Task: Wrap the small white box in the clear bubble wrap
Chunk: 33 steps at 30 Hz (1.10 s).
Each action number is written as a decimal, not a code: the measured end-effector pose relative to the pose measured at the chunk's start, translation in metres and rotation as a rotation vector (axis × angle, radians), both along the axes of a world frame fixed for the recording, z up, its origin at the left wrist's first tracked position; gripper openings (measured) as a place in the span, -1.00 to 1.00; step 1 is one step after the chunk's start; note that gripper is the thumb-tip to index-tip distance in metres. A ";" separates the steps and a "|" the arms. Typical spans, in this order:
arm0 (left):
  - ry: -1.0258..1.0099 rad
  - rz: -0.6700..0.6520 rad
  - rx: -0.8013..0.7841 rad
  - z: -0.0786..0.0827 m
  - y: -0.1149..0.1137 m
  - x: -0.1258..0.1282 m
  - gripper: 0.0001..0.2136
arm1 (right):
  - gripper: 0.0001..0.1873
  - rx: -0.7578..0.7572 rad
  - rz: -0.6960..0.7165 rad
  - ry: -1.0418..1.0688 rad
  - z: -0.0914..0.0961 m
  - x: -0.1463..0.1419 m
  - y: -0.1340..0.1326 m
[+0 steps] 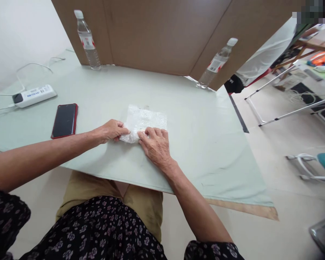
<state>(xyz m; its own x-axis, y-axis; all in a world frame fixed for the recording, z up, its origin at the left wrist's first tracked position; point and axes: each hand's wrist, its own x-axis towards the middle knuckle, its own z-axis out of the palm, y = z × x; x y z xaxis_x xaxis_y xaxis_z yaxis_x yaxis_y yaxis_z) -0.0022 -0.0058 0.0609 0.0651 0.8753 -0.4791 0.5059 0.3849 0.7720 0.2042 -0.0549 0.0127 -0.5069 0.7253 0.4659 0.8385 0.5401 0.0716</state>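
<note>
centrally, clear bubble-wrap pouch (pixel 146 121) flat on pale green table (pixel 206 144), contents unclear, left hand (pixel 111 130) pinching its lower-left corner, right hand (pixel 155 144) palm down, fingers pressing its lower edge, two water bottles (pixel 87 39) near frame top

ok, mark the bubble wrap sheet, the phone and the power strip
bubble wrap sheet (pixel 147 119), head view, middle of sheet
phone (pixel 64 120), head view, centre of screen
power strip (pixel 35 95), head view, middle of top face

Home room: cloth-covered table (pixel 206 144), drying rack (pixel 287 94).
</note>
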 end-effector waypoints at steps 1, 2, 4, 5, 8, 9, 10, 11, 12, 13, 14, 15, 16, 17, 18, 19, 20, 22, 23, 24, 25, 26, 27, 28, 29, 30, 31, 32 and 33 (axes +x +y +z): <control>-0.039 0.027 -0.024 0.001 0.000 0.001 -0.78 | -0.79 -0.004 0.000 0.000 0.000 0.000 0.000; -0.075 0.048 -0.058 0.001 0.000 0.002 -0.82 | -0.78 -0.008 0.001 -0.002 0.000 0.000 0.000; -0.116 0.063 -0.118 0.001 -0.001 0.004 -0.85 | -0.78 -0.015 0.000 -0.005 0.000 -0.001 0.000; -0.116 0.057 -0.132 0.000 -0.001 0.005 -0.85 | -0.78 -0.017 -0.002 -0.005 0.000 -0.001 0.000; -0.057 0.029 -0.126 -0.004 -0.001 0.010 -0.89 | -0.78 -0.013 -0.005 -0.001 -0.001 0.000 0.000; -0.030 0.020 -0.116 -0.005 0.000 0.012 -0.90 | -0.78 -0.009 -0.004 0.001 -0.001 0.000 0.000; 0.000 0.011 -0.100 -0.006 0.000 0.013 -0.91 | -0.79 -0.005 -0.001 0.002 -0.001 0.000 0.000; 0.032 0.005 -0.078 -0.007 0.001 0.015 -0.90 | -0.79 -0.002 0.002 0.002 -0.001 -0.001 0.000; 0.064 0.000 -0.054 -0.008 0.001 0.017 -0.88 | -0.79 0.002 0.004 0.001 -0.001 -0.001 0.000; 0.091 -0.001 -0.034 -0.008 0.002 0.020 -0.86 | -0.80 0.003 0.005 0.000 -0.002 -0.001 0.000; 0.107 0.005 -0.021 -0.009 0.002 0.022 -0.84 | -0.80 0.004 0.005 -0.002 -0.002 -0.002 0.001; 0.108 0.023 -0.016 -0.009 0.002 0.025 -0.82 | -0.80 0.002 0.004 -0.004 -0.002 -0.002 0.001; 0.091 0.053 -0.019 -0.010 0.002 0.027 -0.81 | -0.80 -0.001 0.002 -0.006 -0.002 -0.002 0.001; 0.050 0.086 -0.030 -0.010 0.002 0.030 -0.81 | -0.80 -0.007 0.000 -0.009 -0.002 -0.003 0.001; -0.008 0.120 -0.042 -0.010 0.002 0.032 -0.82 | -0.80 -0.016 0.000 -0.012 -0.002 -0.003 0.001; -0.073 0.154 -0.057 -0.010 0.002 0.034 -0.84 | -0.79 -0.027 0.000 -0.015 -0.001 -0.003 0.001; -0.140 0.181 -0.074 -0.011 0.001 0.035 -0.85 | -0.78 -0.040 0.001 -0.017 -0.001 -0.004 0.001; -0.255 0.213 -0.104 -0.010 0.000 0.036 -0.87 | -0.77 -0.073 0.005 -0.021 0.002 -0.004 0.000; -0.297 0.219 -0.112 -0.010 0.000 0.036 -0.88 | -0.76 -0.090 0.007 -0.020 0.003 -0.003 -0.001; -0.327 0.222 -0.114 -0.010 -0.001 0.036 -0.89 | -0.75 -0.104 0.011 -0.015 0.004 -0.003 -0.002; -0.348 0.221 -0.108 -0.009 -0.002 0.036 -0.89 | -0.72 -0.114 0.015 -0.007 0.006 -0.003 -0.002; -0.359 0.214 -0.097 -0.009 -0.003 0.036 -0.89 | -0.68 -0.120 0.018 0.004 0.007 -0.003 -0.003; -0.360 0.207 -0.082 -0.008 -0.003 0.036 -0.88 | -0.65 -0.121 0.020 0.018 0.009 -0.002 -0.004; -0.356 0.200 -0.064 -0.007 -0.004 0.037 -0.87 | -0.64 -0.122 0.021 0.029 0.010 -0.002 -0.004; -0.348 0.193 -0.048 -0.006 -0.004 0.038 -0.86 | -0.66 -0.124 0.022 0.037 0.010 -0.001 -0.005; -0.338 0.186 -0.035 -0.005 -0.005 0.040 -0.85 | -0.69 -0.127 0.024 0.040 0.011 -0.001 -0.005; -0.328 0.179 -0.025 -0.003 -0.005 0.041 -0.84 | -0.74 -0.130 0.029 0.041 0.011 0.000 -0.005; -0.320 0.169 -0.021 -0.002 -0.006 0.041 -0.84 | -0.78 -0.132 0.034 0.042 0.012 0.000 -0.005; -0.319 0.152 -0.020 0.001 -0.006 0.042 -0.86 | -0.82 -0.132 0.039 0.044 0.012 0.001 -0.005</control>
<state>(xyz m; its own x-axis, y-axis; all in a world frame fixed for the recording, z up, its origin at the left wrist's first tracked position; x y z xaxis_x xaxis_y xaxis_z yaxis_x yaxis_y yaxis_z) 0.0393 -0.0118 0.0615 0.0843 0.8770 -0.4731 0.1760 0.4542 0.8733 0.2049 -0.0598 0.0244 -0.5172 0.7616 0.3904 0.8173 0.5749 -0.0386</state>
